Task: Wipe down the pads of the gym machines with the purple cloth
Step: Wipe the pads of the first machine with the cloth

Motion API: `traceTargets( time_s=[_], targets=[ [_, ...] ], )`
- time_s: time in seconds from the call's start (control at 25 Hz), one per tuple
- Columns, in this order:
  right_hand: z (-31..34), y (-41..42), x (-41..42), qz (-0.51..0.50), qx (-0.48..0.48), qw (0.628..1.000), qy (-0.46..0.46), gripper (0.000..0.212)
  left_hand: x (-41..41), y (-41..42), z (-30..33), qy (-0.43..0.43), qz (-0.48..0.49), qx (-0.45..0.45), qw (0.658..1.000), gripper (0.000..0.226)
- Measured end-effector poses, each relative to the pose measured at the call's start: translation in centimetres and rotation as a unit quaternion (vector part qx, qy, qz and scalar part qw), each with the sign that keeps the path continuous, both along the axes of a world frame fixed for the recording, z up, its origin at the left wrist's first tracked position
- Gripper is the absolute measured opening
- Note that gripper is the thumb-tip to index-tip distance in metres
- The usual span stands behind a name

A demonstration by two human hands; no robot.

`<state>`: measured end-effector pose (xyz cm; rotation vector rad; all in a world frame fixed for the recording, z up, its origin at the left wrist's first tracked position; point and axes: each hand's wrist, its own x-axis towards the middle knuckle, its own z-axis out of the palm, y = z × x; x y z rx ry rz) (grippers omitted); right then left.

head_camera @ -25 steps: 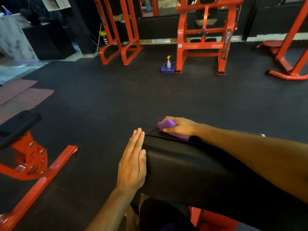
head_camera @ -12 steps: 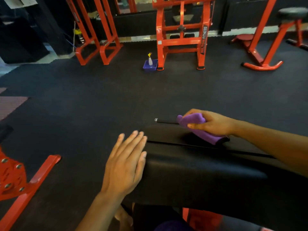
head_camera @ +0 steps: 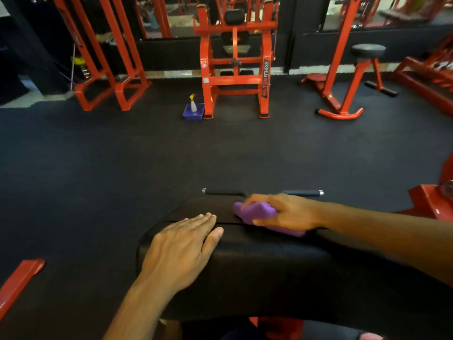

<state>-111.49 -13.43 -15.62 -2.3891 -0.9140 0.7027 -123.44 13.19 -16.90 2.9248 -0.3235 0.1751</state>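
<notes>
We see one purple cloth (head_camera: 259, 213), bunched and soft, light by the look of it, best taken as a wad, as the right hand (head_camera: 284, 212) holds it now with fingers (head_camera: 263, 221) curled round it, on the far part of the black pad (head_camera: 257, 263). The pad looks firm with a smooth cover, two sections split by a seam. The left hand (head_camera: 181, 249) lies flat on the near section, fingers straight and together. Beyond the fingers: two handle grips (head_camera: 224, 191), one spray bottle (head_camera: 193, 103) in one blue tray (head_camera: 188, 114) on the floor.

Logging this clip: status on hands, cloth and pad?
Right hand grips purple cloth on black pad. Left hand flat on pad. Nothing in the way.
</notes>
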Motion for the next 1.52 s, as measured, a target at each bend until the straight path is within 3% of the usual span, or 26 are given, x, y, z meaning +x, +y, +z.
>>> traceTargets(
  time_s=[0.2, 0.36, 0.52, 0.64, 0.8, 0.84, 0.92, 1.0, 1.16, 1.24, 1.4, 1.52],
  targets=[
    [-0.6, -2.6, 1.8, -0.119, -0.062, 0.991, 0.012, 0.029, 0.0, 0.1, 0.0, 0.008, -0.003, 0.005, 1.000, 0.112],
    [-1.4, 0.8, 1.5, -0.095, -0.050, 0.994, -0.003, 0.029, -0.1, 0.1, 0.4, 0.016, -0.017, 0.000, 1.000, 0.112],
    [1.1, -4.1, -0.5, -0.039, -0.030, 0.999, 0.014, 0.033, -0.4, 0.0, 0.5, 0.020, -0.015, -0.004, 1.000, 0.105],
    [0.4, -4.5, 0.8, -0.081, -0.047, 0.996, 0.007, 0.028, -0.2, 0.3, 0.7, 0.032, -0.010, 0.006, 0.999, 0.108],
    [-1.5, -1.2, 1.4, -0.101, -0.026, 0.994, -0.024, 0.029, 0.0, -0.1, 2.2, 0.091, -0.020, 0.024, 0.995, 0.123],
    [-0.6, -1.7, 0.7, -0.077, -0.012, 0.997, -0.019, 0.031, 0.0, -0.1, 2.9, 0.114, -0.015, 0.030, 0.993, 0.117],
    [2.2, -4.6, -0.1, -0.038, -0.019, 0.999, -0.010, 0.034, 0.9, -0.8, 4.2, 0.158, -0.021, 0.049, 0.986, 0.083],
    [3.9, -8.5, 0.0, -0.054, -0.065, 0.996, -0.022, 0.035, 2.6, -2.8, 4.8, 0.209, -0.040, 0.035, 0.976, 0.062],
    [1.2, -12.4, -0.1, -0.234, -0.140, 0.961, -0.045, 0.020, 4.7, -6.8, 4.0, 0.301, -0.146, -0.009, 0.942, 0.064],
    [-1.2, -10.7, 0.7, -0.264, -0.168, 0.949, -0.040, 0.025, 5.5, -7.1, 3.4, 0.339, -0.160, -0.010, 0.927, 0.061],
    [-2.1, -5.5, 2.1, -0.236, -0.142, 0.961, -0.034, 0.031, 5.9, -6.6, 2.9, 0.359, -0.177, -0.003, 0.916, 0.066],
    [0.3, -7.3, -0.9, -0.175, -0.088, 0.980, -0.023, 0.032, 5.9, -6.9, 3.0, 0.363, -0.187, 0.000, 0.913, 0.077]
  ],
)
